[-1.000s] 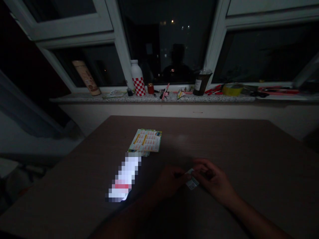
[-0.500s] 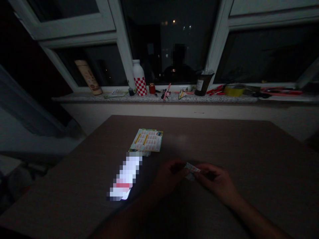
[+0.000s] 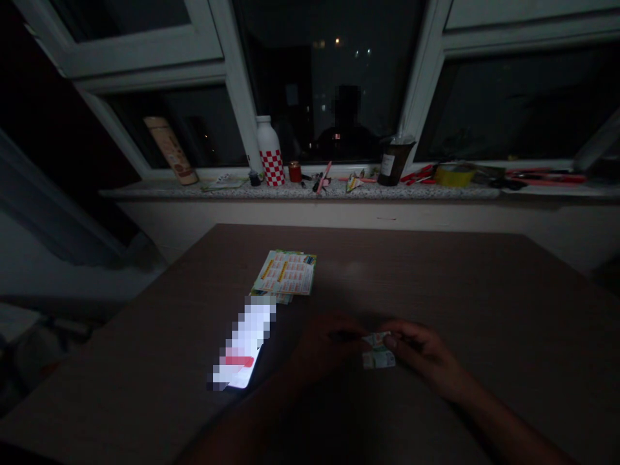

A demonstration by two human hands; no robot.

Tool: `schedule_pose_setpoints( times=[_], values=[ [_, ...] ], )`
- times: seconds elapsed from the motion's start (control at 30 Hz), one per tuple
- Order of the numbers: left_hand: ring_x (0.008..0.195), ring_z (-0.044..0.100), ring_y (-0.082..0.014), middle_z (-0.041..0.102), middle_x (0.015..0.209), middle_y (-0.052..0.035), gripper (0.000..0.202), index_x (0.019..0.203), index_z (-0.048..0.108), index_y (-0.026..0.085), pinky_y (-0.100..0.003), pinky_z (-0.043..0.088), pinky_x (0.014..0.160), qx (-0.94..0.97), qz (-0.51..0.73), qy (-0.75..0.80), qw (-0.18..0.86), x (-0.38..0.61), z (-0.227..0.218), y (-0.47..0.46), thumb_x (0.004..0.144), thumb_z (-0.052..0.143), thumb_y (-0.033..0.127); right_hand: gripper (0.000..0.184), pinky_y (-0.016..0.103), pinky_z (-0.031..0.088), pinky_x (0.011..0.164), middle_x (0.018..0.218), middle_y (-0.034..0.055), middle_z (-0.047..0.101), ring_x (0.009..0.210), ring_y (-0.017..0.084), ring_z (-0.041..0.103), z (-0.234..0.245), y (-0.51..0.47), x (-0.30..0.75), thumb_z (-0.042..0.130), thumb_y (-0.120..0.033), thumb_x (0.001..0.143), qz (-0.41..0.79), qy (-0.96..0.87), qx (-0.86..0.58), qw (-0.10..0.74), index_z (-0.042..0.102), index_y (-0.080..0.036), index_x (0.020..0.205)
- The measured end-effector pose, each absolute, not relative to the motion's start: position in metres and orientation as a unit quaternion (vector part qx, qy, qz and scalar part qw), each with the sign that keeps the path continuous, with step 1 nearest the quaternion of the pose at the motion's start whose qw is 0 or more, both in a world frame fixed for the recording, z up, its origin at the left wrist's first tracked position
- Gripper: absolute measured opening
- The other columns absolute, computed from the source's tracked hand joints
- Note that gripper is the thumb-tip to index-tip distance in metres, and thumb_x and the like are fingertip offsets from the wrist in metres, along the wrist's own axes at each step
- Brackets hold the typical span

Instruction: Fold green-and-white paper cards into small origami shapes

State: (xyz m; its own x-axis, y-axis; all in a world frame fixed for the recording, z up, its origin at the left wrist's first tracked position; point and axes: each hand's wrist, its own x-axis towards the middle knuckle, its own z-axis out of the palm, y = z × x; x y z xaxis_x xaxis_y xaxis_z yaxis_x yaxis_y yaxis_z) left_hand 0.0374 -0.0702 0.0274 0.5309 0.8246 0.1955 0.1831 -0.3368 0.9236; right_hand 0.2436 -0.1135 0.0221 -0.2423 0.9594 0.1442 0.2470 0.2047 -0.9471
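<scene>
A small printed paper (image 3: pixel 379 359), pale with green and orange print and a crease across it, is held low over the table between my two hands. My left hand (image 3: pixel 329 342) lies in deep shadow, its closed fingers pinching the paper's left edge. At the upper right edge, the thumb and fingers of my right hand (image 3: pixel 419 352) grip the same paper. Beyond my left hand rests a stack of similar printed sheets (image 3: pixel 287 272), with yellow strips and orange print. A phone (image 3: pixel 242 345) with a bright, blurred-out screen lies left of my hands.
The dim wooden table (image 3: pixel 465 278) reaches to the wall below a window. Along the stone sill (image 3: pixel 217 192) stand a tan bottle (image 3: pixel 170 152), a red-checked white bottle (image 3: pixel 271 152), a small red jar (image 3: pixel 294 172), a dark drink cup (image 3: pixel 389 161) and yellow tape (image 3: pixel 454 175).
The paper's lower part has come down and opened toward me, showing more of its printed face. My hands have shifted only slightly. The stack and the phone stay in place.
</scene>
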Motion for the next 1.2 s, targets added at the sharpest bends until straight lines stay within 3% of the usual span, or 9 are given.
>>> schedule_pose_setpoints(
  times=[0.4, 0.5, 0.7, 0.83, 1.03, 1.2],
  values=[
    [0.067, 0.059, -0.0127, 0.067, 0.072, -0.0014, 0.01, 0.073, 0.071, 0.017, -0.022, 0.044, 0.061, 0.693, 0.351, 0.377, 0.504, 0.04, 0.027, -0.074, 0.073, 0.069, 0.027, 0.024, 0.024, 0.049, 0.059, 0.074, 0.0022, 0.065, 0.067, 0.015, 0.061, 0.021, -0.114, 0.245, 0.05, -0.039, 0.088, 0.452, -0.668, -0.44, 0.396, 0.065, -0.02, 0.089],
    [0.065, 0.059, -0.0123, 0.066, 0.07, -0.0009, 0.013, 0.074, 0.07, 0.015, -0.021, 0.043, 0.06, 0.68, 0.344, 0.398, 0.511, 0.041, 0.027, -0.075, 0.073, 0.069, 0.029, 0.023, 0.024, 0.049, 0.059, 0.075, 0.0026, 0.067, 0.067, 0.015, 0.061, 0.02, -0.114, 0.243, 0.051, -0.037, 0.088, 0.419, -0.68, -0.459, 0.388, 0.066, -0.02, 0.09],
    [0.072, 0.06, -0.0143, 0.068, 0.08, -0.0013, 0.027, 0.094, 0.068, 0.017, -0.022, 0.044, 0.063, 0.672, 0.315, 0.43, 0.514, 0.044, 0.026, -0.074, 0.071, 0.07, 0.032, 0.019, 0.024, 0.047, 0.055, 0.066, 0.0019, 0.068, 0.058, 0.015, 0.061, 0.018, -0.115, 0.236, 0.059, -0.035, 0.082, 0.302, -0.702, -0.512, 0.392, 0.069, -0.019, 0.08],
    [0.071, 0.061, -0.0148, 0.069, 0.077, -0.0018, 0.018, 0.083, 0.071, 0.017, -0.022, 0.043, 0.062, 0.705, 0.277, 0.428, 0.493, 0.046, 0.029, -0.074, 0.077, 0.063, 0.032, 0.017, 0.022, 0.046, 0.051, 0.062, 0.0009, 0.068, 0.054, 0.014, 0.061, 0.02, -0.114, 0.234, 0.059, -0.032, 0.081, 0.294, -0.702, -0.511, 0.4, 0.071, -0.02, 0.079],
    [0.068, 0.059, -0.0139, 0.068, 0.075, -0.002, 0.018, 0.08, 0.069, 0.016, -0.023, 0.042, 0.062, 0.709, 0.274, 0.442, 0.477, 0.047, 0.034, -0.076, 0.079, 0.06, 0.031, 0.017, 0.021, 0.045, 0.049, 0.063, 0.0022, 0.071, 0.055, 0.014, 0.063, 0.026, -0.114, 0.231, 0.062, -0.033, 0.08, 0.348, -0.661, -0.514, 0.422, 0.072, -0.02, 0.075],
    [0.061, 0.056, -0.0121, 0.063, 0.067, -0.0009, 0.018, 0.077, 0.066, 0.013, -0.021, 0.041, 0.056, 0.666, 0.296, 0.41, 0.549, 0.045, 0.028, -0.076, 0.076, 0.063, 0.031, 0.021, 0.019, 0.038, 0.043, 0.055, 0.0008, 0.065, 0.046, 0.01, 0.054, 0.023, -0.113, 0.232, 0.066, -0.037, 0.076, 0.474, -0.589, -0.486, 0.438, 0.072, -0.017, 0.073]
  ],
)
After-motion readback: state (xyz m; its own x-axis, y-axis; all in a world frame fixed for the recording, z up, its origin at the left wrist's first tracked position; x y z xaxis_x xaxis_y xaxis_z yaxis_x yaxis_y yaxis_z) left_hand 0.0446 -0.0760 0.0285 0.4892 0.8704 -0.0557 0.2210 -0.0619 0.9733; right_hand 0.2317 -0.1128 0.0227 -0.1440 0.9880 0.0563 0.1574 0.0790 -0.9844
